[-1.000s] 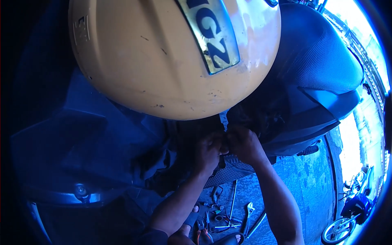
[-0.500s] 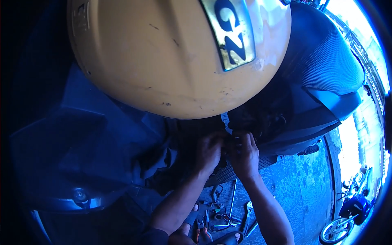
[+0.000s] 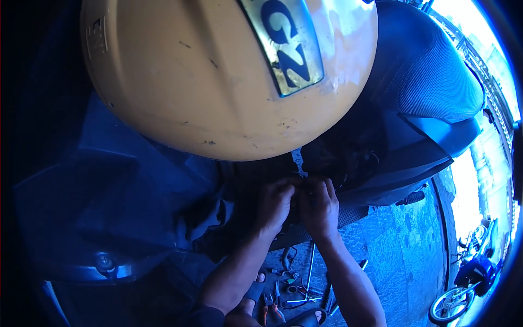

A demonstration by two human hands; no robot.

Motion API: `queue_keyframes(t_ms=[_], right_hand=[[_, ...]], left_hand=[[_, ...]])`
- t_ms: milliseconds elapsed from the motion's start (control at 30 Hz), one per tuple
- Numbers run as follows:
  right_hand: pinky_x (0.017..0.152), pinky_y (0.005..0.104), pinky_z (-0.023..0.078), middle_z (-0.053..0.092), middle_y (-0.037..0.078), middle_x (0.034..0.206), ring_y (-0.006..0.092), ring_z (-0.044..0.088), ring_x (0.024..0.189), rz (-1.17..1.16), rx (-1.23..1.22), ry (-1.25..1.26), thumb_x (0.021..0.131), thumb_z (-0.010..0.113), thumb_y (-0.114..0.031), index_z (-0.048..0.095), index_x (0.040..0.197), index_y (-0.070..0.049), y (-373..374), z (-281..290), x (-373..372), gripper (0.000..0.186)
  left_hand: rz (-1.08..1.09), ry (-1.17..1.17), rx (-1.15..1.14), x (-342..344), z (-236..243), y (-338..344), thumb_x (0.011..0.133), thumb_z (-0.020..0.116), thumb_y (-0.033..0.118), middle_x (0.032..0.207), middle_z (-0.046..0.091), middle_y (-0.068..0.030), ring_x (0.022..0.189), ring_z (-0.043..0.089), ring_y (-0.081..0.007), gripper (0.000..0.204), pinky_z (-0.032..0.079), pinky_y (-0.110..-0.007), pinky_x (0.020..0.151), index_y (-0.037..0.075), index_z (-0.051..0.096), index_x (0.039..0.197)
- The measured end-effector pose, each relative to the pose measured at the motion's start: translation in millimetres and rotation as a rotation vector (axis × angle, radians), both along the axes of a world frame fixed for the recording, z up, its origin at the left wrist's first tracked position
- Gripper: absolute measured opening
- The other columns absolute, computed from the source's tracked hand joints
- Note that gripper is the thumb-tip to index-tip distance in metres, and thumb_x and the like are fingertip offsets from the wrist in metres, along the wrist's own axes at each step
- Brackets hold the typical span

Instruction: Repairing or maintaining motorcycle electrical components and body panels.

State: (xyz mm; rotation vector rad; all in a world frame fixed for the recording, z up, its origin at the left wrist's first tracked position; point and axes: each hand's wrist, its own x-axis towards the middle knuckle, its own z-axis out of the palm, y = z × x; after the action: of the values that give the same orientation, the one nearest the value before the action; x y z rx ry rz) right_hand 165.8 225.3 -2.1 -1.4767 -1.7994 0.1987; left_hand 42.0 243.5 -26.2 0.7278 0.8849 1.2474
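My left hand and my right hand are side by side at the dark middle of a scooter, below a large tan helmet. The fingers of both are bent and pinched together. What lies between them is too dark and small to make out. Just above the fingertips, a pale, ragged-edged strip runs up until the helmet's rim hides it. Dark body panels of the scooter spread to the left of my hands.
On the floor below lie pliers with orange handles, a thin metal rod and several small parts, near a foot. The scooter's textured seat extends right. Another two-wheeler stands at the far right.
The helmet and both hands sit slightly farther left in the picture. My right forearm has shifted left and covers the wrench that showed beside it. Both hands keep their pinch.
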Motion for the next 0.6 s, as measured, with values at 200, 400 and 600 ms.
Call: queue_keyframes(t_ms=[200, 400, 600], right_hand=[[0.078, 0.0472, 0.056, 0.063, 0.017, 0.109, 0.0409, 0.067, 0.096, 0.021, 0.036, 0.000, 0.087, 0.068, -0.007, 0.062, 0.111, -0.005, -4.2, 5.1, -7.3, 0.024], [0.080, 0.0444, 0.056, 0.066, 0.018, 0.108, 0.0391, 0.068, 0.096, -0.020, 0.050, 0.108, 0.088, 0.069, -0.005, 0.068, 0.106, -0.003, -1.0, -0.1, -7.6, 0.018], [0.082, 0.0433, 0.057, 0.068, 0.019, 0.107, 0.0388, 0.069, 0.095, -0.042, 0.128, 0.105, 0.090, 0.065, -0.003, 0.070, 0.104, -0.002, -3.6, -0.1, -9.5, 0.015]], left_hand=[[-0.031, -0.058, 0.029, -4.0, -7.3, 0.6, 0.092, 0.051, 0.008, 0.096, 0.072, -0.0089, 0.090, 0.066, -0.0123, 0.026, 0.052, -0.028, 0.081, -0.002, 0.073, 0.102], [-0.025, -0.025, -0.034, -0.3, -6.1, 0.6, 0.093, 0.052, 0.010, 0.092, 0.070, -0.0061, 0.085, 0.063, -0.0102, 0.026, 0.050, -0.026, 0.076, -0.001, 0.073, 0.101], [0.068, -0.054, 0.081, 3.1, -2.2, 0.7, 0.097, 0.056, 0.009, 0.096, 0.070, -0.0053, 0.085, 0.066, -0.0114, 0.018, 0.054, -0.026, 0.075, 0.002, 0.072, 0.101]])
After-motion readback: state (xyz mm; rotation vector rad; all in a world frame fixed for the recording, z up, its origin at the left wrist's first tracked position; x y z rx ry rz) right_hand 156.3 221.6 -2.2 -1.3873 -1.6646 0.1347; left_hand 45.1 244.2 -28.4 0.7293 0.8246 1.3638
